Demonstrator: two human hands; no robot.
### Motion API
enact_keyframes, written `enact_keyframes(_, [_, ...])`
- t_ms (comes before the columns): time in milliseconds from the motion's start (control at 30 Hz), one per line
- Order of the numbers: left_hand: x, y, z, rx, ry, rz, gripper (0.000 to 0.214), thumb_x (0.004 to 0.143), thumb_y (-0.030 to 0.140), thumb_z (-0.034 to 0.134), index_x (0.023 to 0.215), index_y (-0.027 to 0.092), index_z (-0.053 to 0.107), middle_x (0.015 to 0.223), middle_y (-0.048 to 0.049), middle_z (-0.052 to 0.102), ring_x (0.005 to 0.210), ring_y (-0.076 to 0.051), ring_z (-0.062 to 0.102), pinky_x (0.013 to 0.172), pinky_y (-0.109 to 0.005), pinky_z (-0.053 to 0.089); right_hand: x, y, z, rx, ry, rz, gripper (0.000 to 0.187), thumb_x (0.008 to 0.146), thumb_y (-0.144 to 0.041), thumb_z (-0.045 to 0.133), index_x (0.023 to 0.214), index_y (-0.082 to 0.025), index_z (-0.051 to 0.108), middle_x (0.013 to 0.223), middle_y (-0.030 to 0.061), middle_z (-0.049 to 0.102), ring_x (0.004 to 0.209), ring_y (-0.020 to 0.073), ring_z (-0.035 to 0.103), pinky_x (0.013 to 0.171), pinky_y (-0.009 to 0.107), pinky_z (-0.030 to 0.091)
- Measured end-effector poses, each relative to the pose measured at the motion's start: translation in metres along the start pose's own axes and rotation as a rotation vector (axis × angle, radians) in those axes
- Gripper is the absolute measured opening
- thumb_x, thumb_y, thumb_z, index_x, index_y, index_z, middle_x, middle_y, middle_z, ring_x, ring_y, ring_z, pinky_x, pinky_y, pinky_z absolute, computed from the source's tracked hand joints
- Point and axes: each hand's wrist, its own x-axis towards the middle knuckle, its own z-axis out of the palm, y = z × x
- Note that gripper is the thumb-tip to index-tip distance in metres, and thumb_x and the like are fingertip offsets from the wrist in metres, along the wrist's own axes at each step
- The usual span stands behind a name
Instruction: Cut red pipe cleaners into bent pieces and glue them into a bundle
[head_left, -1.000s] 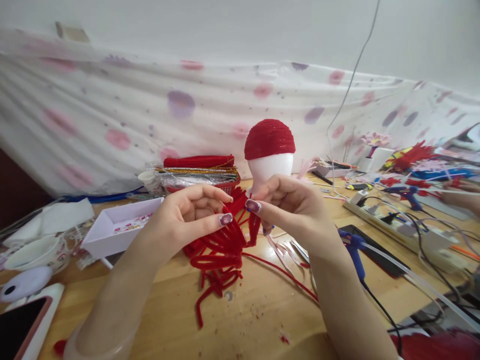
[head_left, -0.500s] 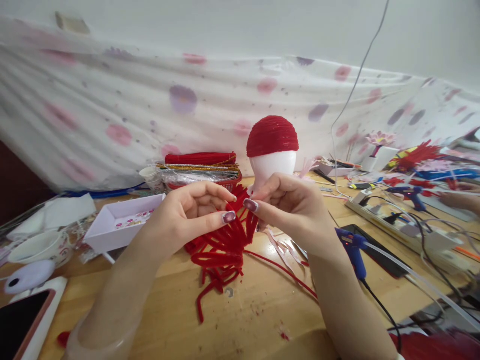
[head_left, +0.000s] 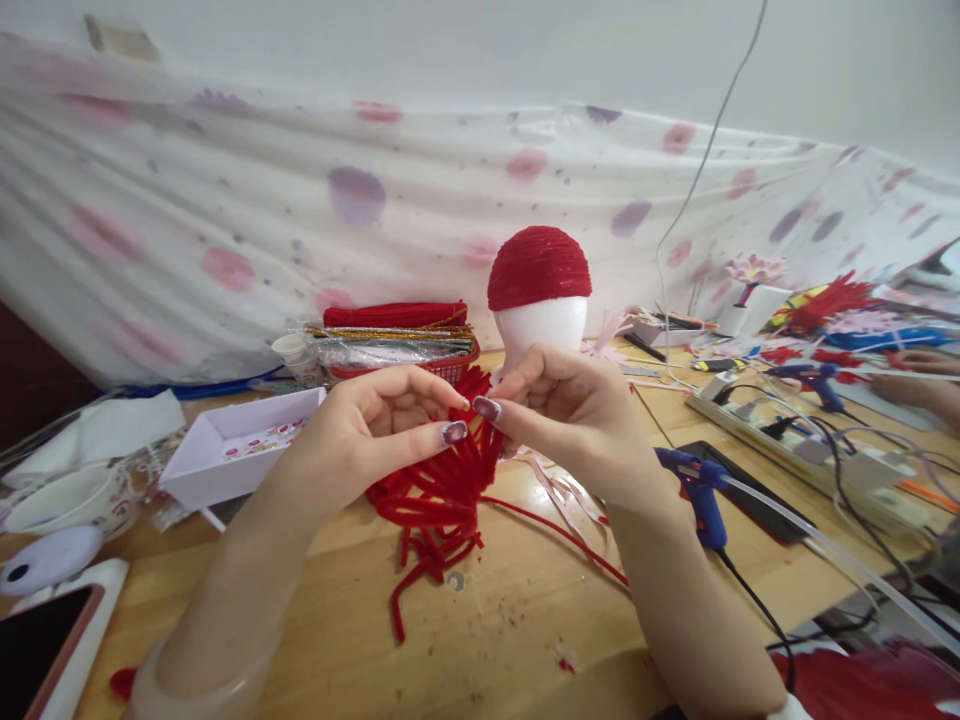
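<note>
A loose bunch of red pipe cleaners [head_left: 439, 485] lies on the wooden table, with bent loops and one long stem reaching right. Over it, my left hand [head_left: 375, 425] has curled fingers, with a gap between thumb and index tip. My right hand [head_left: 566, 420] pinches thumb against index finger close by; whatever is between them is too small or hidden to name. Some red strands pass behind the right fingertips, so I cannot tell whether they touch. Behind the hands stands a white foam head [head_left: 544, 325] wearing a red ribbed cap [head_left: 540, 268].
At left are a white box [head_left: 202, 470] of small gems, a paper bowl [head_left: 64, 500] and a phone [head_left: 45, 640]. A red basket [head_left: 450, 368] holds bundled stems. At right lie a blue glue gun [head_left: 701, 495], a power strip [head_left: 787, 460], cables and another person's hand [head_left: 919, 380].
The view has shifted slightly, moving most things a little left in the picture. Both hands keep nearly the same pose, with the right fingertips slightly nearer the left ones.
</note>
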Motion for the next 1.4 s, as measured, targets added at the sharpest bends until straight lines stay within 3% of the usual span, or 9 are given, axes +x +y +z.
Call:
enact_keyframes(300, [0.003, 0.003, 0.001, 0.036, 0.029, 0.002, 0.017, 0.075, 0.022, 0.082, 0.087, 0.02, 0.071, 0.081, -0.0016, 0.078, 0.076, -0.018, 0.075, 0.069, -0.028, 0.061, 0.003, 0.003, -0.001, -0.056, -0.05, 0.03, 0.024, 0.079, -0.034, 0.084, 0.079, -0.018, 0.068, 0.068, -0.0005, 0.068, 0.055, 0.0109, 0.062, 0.052, 0.024, 0.054])
enact_keyframes(433, [0.004, 0.003, 0.0, -0.004, 0.034, 0.021, 0.017, 0.074, 0.019, 0.082, 0.086, 0.019, 0.071, 0.084, -0.0014, 0.078, 0.078, -0.016, 0.073, 0.071, -0.026, 0.06, 0.006, 0.0, -0.007, -0.256, -0.043, -0.036, 0.031, 0.092, -0.047, 0.068, 0.084, -0.018, 0.066, 0.062, -0.0033, 0.057, 0.052, 0.0092, 0.052, 0.047, 0.022, 0.043])
enact_keyframes(533, [0.006, 0.003, -0.001, 0.015, 0.045, 0.026, 0.017, 0.072, 0.018, 0.082, 0.084, 0.018, 0.07, 0.085, -0.0023, 0.077, 0.08, -0.017, 0.072, 0.075, -0.028, 0.059, 0.008, 0.001, -0.011, -0.428, -0.041, -0.075, 0.042, 0.1, -0.053, 0.053, 0.077, -0.019, 0.06, 0.062, -0.0044, 0.045, 0.053, 0.0098, 0.042, 0.048, 0.025, 0.034])
enact_keyframes(633, [0.009, 0.0, -0.001, 0.061, 0.042, 0.019, 0.019, 0.07, 0.02, 0.082, 0.085, 0.018, 0.07, 0.084, -0.0026, 0.075, 0.081, -0.017, 0.071, 0.078, -0.031, 0.058, 0.01, 0.007, -0.013, -0.462, -0.122, -0.04, 0.045, 0.104, -0.052, 0.043, 0.071, -0.021, 0.049, 0.066, -0.0035, 0.04, 0.059, 0.0119, 0.038, 0.052, 0.027, 0.03])
enact_keyframes(867, [0.014, -0.006, 0.0, 0.073, 0.014, 0.002, 0.023, 0.071, 0.023, 0.082, 0.089, 0.017, 0.07, 0.085, -0.0024, 0.074, 0.081, -0.017, 0.07, 0.082, -0.033, 0.056, 0.014, 0.011, -0.012, -0.563, -0.256, -0.077, 0.034, 0.098, -0.031, 0.046, 0.067, -0.023, 0.036, 0.063, -0.0049, 0.033, 0.06, 0.013, 0.033, 0.055, 0.028, 0.027])
enact_keyframes(1133, [0.013, -0.006, 0.0, 0.051, 0.052, 0.009, 0.025, 0.069, 0.022, 0.084, 0.089, 0.017, 0.069, 0.088, -0.0026, 0.073, 0.085, -0.018, 0.069, 0.083, -0.033, 0.057, 0.015, 0.015, -0.013, -0.448, -0.274, -0.038, 0.038, 0.101, -0.038, 0.045, 0.067, -0.023, 0.037, 0.064, -0.0059, 0.031, 0.056, 0.0112, 0.027, 0.049, 0.026, 0.022])
enact_keyframes(1300, [0.014, -0.005, 0.0, 0.013, 0.052, 0.023, 0.026, 0.066, 0.019, 0.085, 0.087, 0.017, 0.069, 0.084, -0.0012, 0.073, 0.082, -0.017, 0.069, 0.08, -0.03, 0.056, 0.015, 0.019, -0.013, -0.361, -0.235, 0.021, 0.044, 0.101, -0.047, 0.049, 0.067, -0.023, 0.038, 0.063, -0.0065, 0.029, 0.054, 0.0106, 0.023, 0.048, 0.027, 0.02])
enact_keyframes(1400, [0.013, -0.004, 0.0, -0.05, 0.063, 0.006, 0.027, 0.065, 0.018, 0.087, 0.087, 0.017, 0.069, 0.082, -0.0001, 0.073, 0.078, -0.015, 0.068, 0.076, -0.027, 0.055, 0.016, 0.022, -0.015, -0.281, -0.184, 0.028, 0.049, 0.104, -0.053, 0.042, 0.066, -0.022, 0.044, 0.06, -0.0066, 0.027, 0.051, 0.011, 0.023, 0.047, 0.028, 0.019])
